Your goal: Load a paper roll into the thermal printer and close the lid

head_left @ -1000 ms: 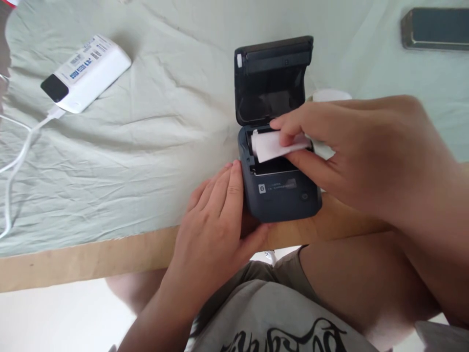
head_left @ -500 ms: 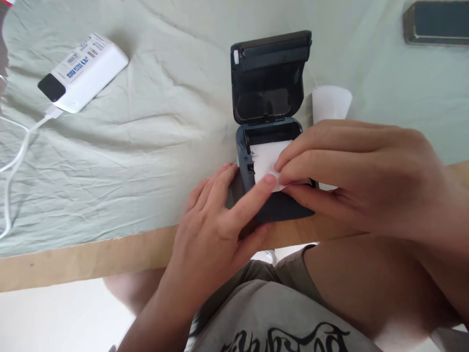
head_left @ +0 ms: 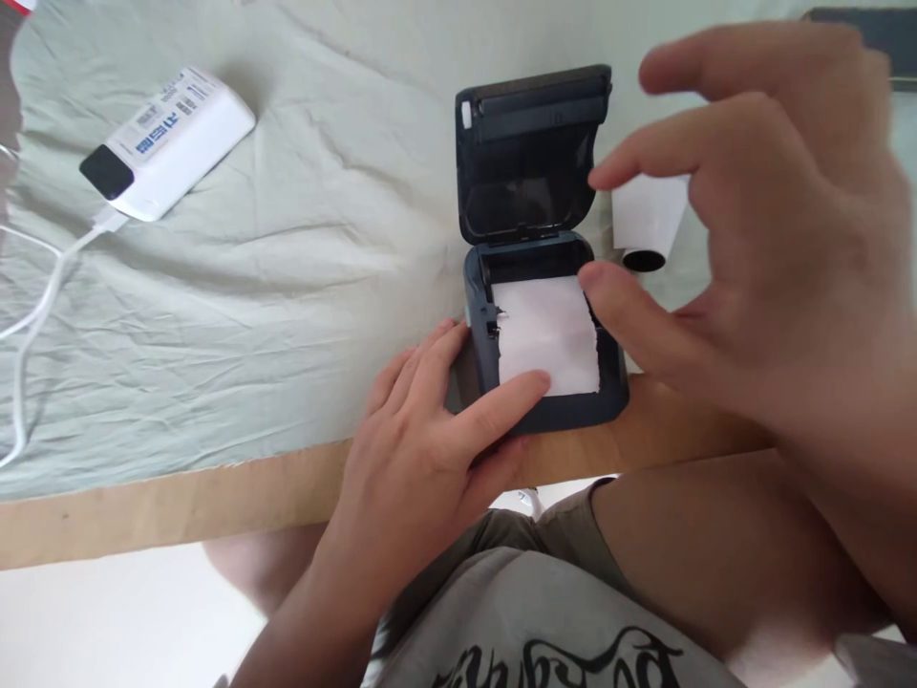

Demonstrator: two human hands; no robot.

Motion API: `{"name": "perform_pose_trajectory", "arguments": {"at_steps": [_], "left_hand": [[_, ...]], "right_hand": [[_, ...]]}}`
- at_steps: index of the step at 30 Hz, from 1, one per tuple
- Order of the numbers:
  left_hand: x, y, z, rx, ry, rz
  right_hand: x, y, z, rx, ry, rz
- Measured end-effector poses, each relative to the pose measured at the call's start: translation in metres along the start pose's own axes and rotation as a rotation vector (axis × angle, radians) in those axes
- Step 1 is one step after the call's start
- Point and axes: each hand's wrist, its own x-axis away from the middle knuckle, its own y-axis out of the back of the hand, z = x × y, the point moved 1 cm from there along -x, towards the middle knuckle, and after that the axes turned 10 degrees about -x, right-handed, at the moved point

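Note:
A small dark thermal printer [head_left: 551, 413] lies at the table's front edge with its lid [head_left: 526, 182] raised. White paper [head_left: 548, 330] from a roll lies in its bay, the torn end drawn over the front rim. My left hand [head_left: 422, 430] grips the printer's left side and front, one finger pressing the paper near its loose end. Held above the printer's right side, my right hand [head_left: 759, 210] is open, thumb and forefinger apart with nothing between them. Its fingertips are close to the lid and the bay's right edge; whether they touch cannot be told.
Behind my right hand stands a white tapered roll or cup-like piece [head_left: 649, 215] with a dark round end. A white power bank [head_left: 186, 143] with a cable [head_left: 50, 277] lies at left. A dark case [head_left: 870, 38] sits at the far right, partly hidden. Creased pale cloth [head_left: 322, 239] covers the table.
My right hand has let go of the paper and risen up and to the right, its fingers spreading. The paper end now lies flat over the front rim. My left hand stays on the printer.

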Motion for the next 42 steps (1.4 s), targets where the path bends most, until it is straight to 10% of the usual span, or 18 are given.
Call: {"name": "perform_pose_trajectory", "arguments": {"at_steps": [14, 25, 42], "left_hand": [[0.000, -0.001, -0.001, 0.026, 0.006, -0.003], [0.000, -0.005, 0.000, -0.006, -0.023, -0.056], [0.001, -0.008, 0.000, -0.033, 0.008, -0.038]], "right_hand": [[-0.016, 0.017, 0.000, -0.223, -0.152, 0.059], [0.022, 0.012, 0.009, -0.144, 0.181, 0.132], [0.029, 0.010, 0.010, -0.269, 0.094, 0.210]]}}
